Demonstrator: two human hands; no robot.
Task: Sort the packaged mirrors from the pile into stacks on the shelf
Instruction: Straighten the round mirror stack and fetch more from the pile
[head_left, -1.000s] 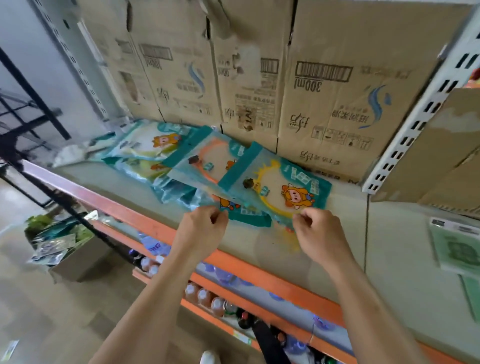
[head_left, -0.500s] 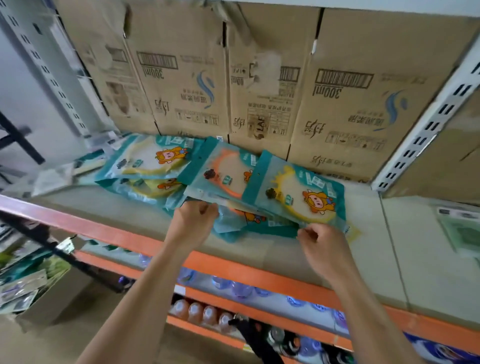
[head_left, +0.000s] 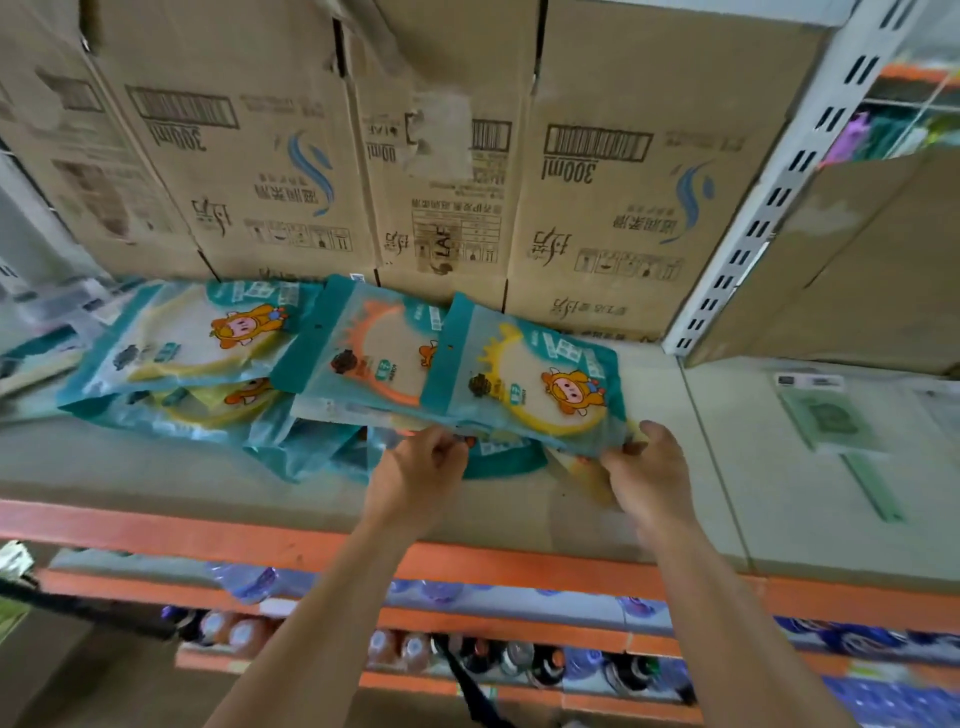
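Observation:
Several teal packaged mirrors lie in a loose pile on the grey shelf (head_left: 156, 478). Uppermost on the right is a yellow-rimmed mirror pack (head_left: 535, 387), overlapping an orange-rimmed pack (head_left: 374, 353). Another yellow-rimmed pack (head_left: 197, 332) tops a small stack to the left. My left hand (head_left: 421, 470) pinches the near edge of the packs under the orange one. At the near right corner of the yellow-rimmed pack, my right hand (head_left: 649, 473) grips the edge, thumb on top.
Brown cardboard boxes (head_left: 613, 197) line the back of the shelf. A white slotted upright (head_left: 779, 187) divides it from the right bay, where green flat packets (head_left: 826, 415) lie. Below the orange shelf rail (head_left: 156, 525), bottles (head_left: 400, 649) fill lower shelves.
The camera has shifted left and closer. Both hands stay on the near edges of the packs, and my right hand now sits further under the yellow-rimmed pack's corner.

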